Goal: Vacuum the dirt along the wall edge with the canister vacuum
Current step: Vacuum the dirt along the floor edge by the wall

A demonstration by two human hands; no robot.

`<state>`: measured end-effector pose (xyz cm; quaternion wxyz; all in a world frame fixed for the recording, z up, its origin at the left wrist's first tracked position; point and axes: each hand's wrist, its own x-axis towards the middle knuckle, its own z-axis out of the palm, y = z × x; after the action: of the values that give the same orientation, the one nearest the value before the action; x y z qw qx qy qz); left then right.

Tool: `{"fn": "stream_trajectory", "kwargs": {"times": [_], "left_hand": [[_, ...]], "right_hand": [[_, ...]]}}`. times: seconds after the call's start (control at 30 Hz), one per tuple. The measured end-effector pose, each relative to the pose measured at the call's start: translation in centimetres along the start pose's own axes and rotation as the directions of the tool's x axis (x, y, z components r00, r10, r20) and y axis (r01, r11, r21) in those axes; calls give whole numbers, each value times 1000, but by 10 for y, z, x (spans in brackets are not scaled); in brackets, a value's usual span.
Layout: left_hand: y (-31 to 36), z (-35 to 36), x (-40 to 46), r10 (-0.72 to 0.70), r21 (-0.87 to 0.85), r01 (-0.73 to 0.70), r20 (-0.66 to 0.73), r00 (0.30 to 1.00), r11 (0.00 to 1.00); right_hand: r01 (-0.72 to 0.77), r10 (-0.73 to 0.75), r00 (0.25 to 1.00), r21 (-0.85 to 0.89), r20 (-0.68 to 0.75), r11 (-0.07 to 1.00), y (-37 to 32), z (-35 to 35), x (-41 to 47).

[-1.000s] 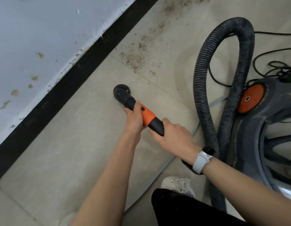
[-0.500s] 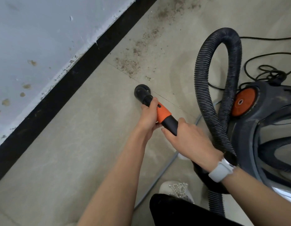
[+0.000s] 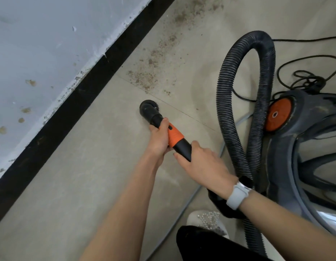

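Observation:
A black round brush nozzle (image 3: 148, 108) rests on the tiled floor, joined to an orange-and-black handle (image 3: 176, 138). My left hand (image 3: 159, 139) grips the handle just behind the nozzle. My right hand (image 3: 203, 167) grips the black rear end of the handle, a pale watch on its wrist. Brown dirt (image 3: 147, 76) lies scattered on the floor just beyond the nozzle and runs on along the black baseboard (image 3: 73, 108). The ribbed black hose (image 3: 227, 102) loops up to the right. The dark canister vacuum (image 3: 302, 147), with an orange disc, stands at the right.
A stained grey wall (image 3: 41, 49) rises above the baseboard at left. A tangled black power cord (image 3: 310, 78) lies beyond the canister. A thin grey cable (image 3: 186, 206) crosses the floor under my right arm. My white beaded shoe (image 3: 206, 220) and dark trouser leg are at the bottom.
The nozzle moved right, away from the baseboard, then pushed a little farther toward the dirt patch. Both hands kept their hold on the handle. The hose loop shifted with them.

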<state>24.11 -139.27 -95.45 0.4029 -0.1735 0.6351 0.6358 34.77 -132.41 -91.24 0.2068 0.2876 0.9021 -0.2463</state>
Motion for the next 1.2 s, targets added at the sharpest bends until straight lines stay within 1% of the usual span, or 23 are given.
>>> {"fn": "stream_trajectory", "kwargs": {"times": [0.1,0.2,0.37,0.5,0.63,0.7,0.8,0.9,1.1,1.2], "left_hand": [[-2,4,-3,-23,38,21,40,999,999],[-4,16,-9,-92,80,83,118,989,993],[-15,57,-20,-162,134,131,257,953,982],[-21,82,-22,-190,163,143,323,927,976],[-28,88,-23,-224,202,156,374,900,967],[-26,88,-19,-218,234,138,365,905,962],[-16,86,-8,-170,256,90,312,935,962],[-4,78,4,-118,235,58,253,960,970],[5,39,15,-64,153,36,177,982,988],[7,19,19,-27,126,14,106,994,992]], "right_hand": [[-33,34,999,24,-27,999,-1,1,-11],[-95,96,995,30,-39,995,4,-2,-28],[-271,272,959,22,-78,962,27,-22,-48],[-381,385,922,90,-30,920,40,-32,-55],[-430,434,901,134,2,893,45,-31,-60],[-439,445,895,177,6,881,43,-29,-56],[-410,423,906,251,-1,877,38,-26,-40],[-351,372,928,283,-19,892,32,-23,-23],[-196,208,976,172,-59,966,14,-9,-4],[-110,116,993,154,-31,982,3,-3,5]]}}
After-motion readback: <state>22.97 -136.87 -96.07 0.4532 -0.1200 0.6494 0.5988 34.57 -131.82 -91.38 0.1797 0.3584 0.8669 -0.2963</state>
